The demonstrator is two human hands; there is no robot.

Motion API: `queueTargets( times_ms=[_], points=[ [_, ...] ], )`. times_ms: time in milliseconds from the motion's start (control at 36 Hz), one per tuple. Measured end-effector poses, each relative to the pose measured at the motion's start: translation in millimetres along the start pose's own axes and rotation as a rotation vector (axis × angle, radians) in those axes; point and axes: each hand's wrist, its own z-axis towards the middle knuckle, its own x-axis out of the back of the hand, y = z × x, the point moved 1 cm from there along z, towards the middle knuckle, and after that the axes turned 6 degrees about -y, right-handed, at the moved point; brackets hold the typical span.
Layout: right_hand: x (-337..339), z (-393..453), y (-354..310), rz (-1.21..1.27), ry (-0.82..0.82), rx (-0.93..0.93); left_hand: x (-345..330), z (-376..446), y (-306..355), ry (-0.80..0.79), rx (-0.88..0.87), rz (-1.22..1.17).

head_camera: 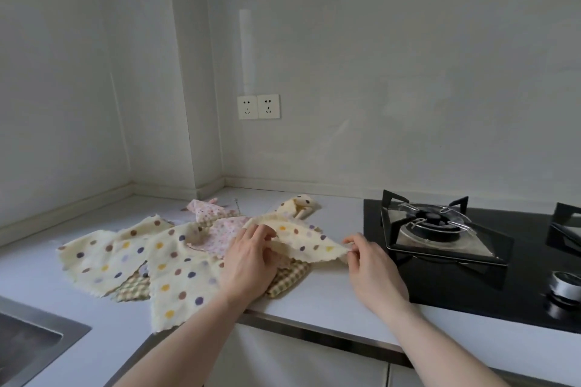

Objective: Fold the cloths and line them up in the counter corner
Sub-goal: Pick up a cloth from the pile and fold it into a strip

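Hands, left (pixel 251 256) and right (pixel 371 264), each grip pinching a cream polka-dot cloth (pixel 306 240), frayed-edged, lifted.

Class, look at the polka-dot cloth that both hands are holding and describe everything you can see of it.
The held polka-dot cloth is pale cream fabric, thin and soft-looking, printed with yellow, purple and brown dots, its edges rough-cut. It is unfolded and lifted slightly, sagging between the hands. The left hand grips its left part, and the right hand pinches its right corner near the gas stove. It hangs above a green checked cloth and beside a pink floral cloth on the white counter.
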Motion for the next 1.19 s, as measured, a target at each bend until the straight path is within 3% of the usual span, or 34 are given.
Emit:
queueTargets(
  times_ms=[333, 583, 778, 1000, 1194],
  points=[
    [25, -21, 2, 0.229, 0.264, 0.010, 36, 8, 29, 0.125, -0.128, 0.004],
    [125, -42, -34, 0.269, 0.381, -0.001, 122, 26, 81, 0.251, -0.281, 0.024],
    [201, -62, -74, 0.243, 0.441, 0.077, 182, 21, 127, 0.288, -0.237, -0.118],
    [240, -90, -83, 0.216, 0.455, 0.015, 212, 5, 157, 0.022, -0.040, -0.078],
    [236, -95, -59, 0.136, 0.311, -0.184, 194, 3, 166, -0.162, 0.026, 0.019]
  ],
)
